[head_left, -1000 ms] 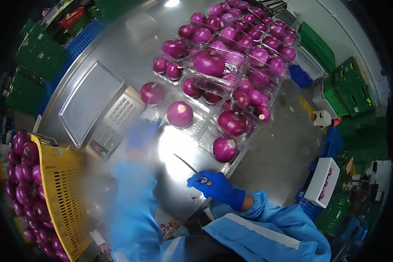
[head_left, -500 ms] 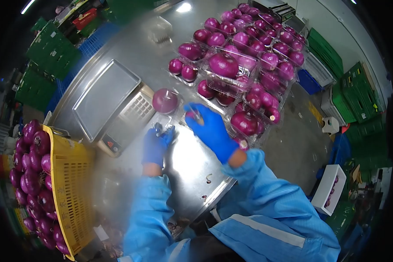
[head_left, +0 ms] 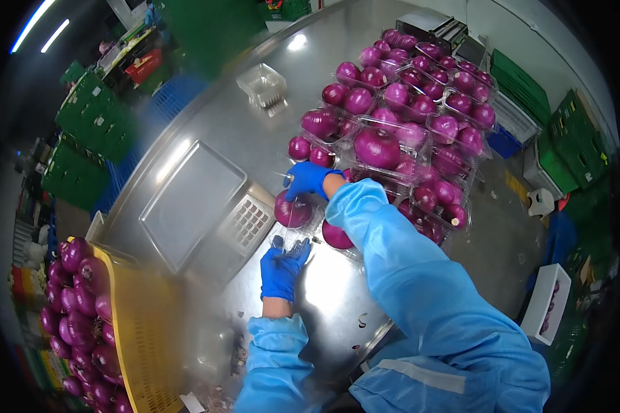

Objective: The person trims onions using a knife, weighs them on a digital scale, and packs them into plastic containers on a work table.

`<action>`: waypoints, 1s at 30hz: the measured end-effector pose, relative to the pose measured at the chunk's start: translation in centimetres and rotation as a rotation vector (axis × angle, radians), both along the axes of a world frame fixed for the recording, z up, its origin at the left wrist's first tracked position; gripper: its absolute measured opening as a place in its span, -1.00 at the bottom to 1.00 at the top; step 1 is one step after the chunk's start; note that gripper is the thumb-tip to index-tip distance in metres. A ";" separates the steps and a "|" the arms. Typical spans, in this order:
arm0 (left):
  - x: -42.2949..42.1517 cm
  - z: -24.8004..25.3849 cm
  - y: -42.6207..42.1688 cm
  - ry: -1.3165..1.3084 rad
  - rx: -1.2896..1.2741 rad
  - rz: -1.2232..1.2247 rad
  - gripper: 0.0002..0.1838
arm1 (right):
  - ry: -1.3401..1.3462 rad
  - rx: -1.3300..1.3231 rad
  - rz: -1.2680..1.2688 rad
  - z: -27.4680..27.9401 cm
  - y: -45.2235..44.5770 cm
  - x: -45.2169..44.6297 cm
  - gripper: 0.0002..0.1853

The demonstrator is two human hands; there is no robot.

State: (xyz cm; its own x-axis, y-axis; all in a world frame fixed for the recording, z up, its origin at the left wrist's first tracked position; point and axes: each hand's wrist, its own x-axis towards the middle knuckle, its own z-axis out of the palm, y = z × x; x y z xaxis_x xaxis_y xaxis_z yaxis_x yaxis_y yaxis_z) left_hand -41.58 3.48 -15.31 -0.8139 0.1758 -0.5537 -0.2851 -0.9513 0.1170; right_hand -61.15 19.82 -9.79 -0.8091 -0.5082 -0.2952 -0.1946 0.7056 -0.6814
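My left hand (head_left: pixel 282 270), in a blue glove, is at the near edge of a clear plastic tray, fingers apart and pointing forward; whether it grips the rim is hard to see. Beyond it, my right hand (head_left: pixel 304 180) reaches over the tray's far side with its fingers bent round a thin knife (head_left: pixel 280 175). Between the hands a red onion (head_left: pixel 293 209) sits in the clear tray. Another onion (head_left: pixel 337 235) lies right of my left hand, partly behind my right sleeve.
A scale (head_left: pixel 193 206) stands left of my hands. Packed onions (head_left: pixel 377 148) cover the table's right side. An empty clear tray (head_left: pixel 262 85) lies farther back. A yellow crate (head_left: pixel 145 330) beside many onions (head_left: pixel 83 323) is at the lower left.
The view has shifted left. My right hand rose from the table's front edge, crossed over the trays and now sits beyond the onion. My left hand stays by the near tray edge.
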 end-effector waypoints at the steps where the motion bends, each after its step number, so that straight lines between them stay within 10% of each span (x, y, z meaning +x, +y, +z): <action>1: 0.1 -0.2 0.0 0.031 -0.052 0.005 -0.34 | -0.068 -0.040 0.036 0.5 0.3 0.1 -0.42; 14: 10.9 2.9 -2.9 0.340 -0.611 0.061 0.07 | 0.303 -0.520 -0.429 3.4 -1.8 17.3 -0.50; 21: 18.0 1.2 -4.2 0.257 -0.651 0.014 0.06 | -0.118 -0.449 -0.394 -1.4 -0.7 26.9 -0.44; 26: 20.7 1.2 -4.1 0.036 -0.692 -0.067 -0.32 | 0.267 -0.346 -0.304 -1.2 0.2 31.6 -0.32; 30: 22.4 0.3 -2.7 -0.024 -0.711 -0.085 -0.18 | 0.218 -0.035 -0.122 0.1 -0.7 33.4 -0.14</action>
State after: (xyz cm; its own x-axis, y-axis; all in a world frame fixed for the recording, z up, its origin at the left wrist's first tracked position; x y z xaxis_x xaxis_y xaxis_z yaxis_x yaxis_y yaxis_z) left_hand -19.22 0.79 -15.00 -0.7994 -0.1715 -0.5758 -0.3656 -0.6216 0.6928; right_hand -27.75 19.12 -9.73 -0.9077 -0.4097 -0.0905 -0.2547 0.7095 -0.6571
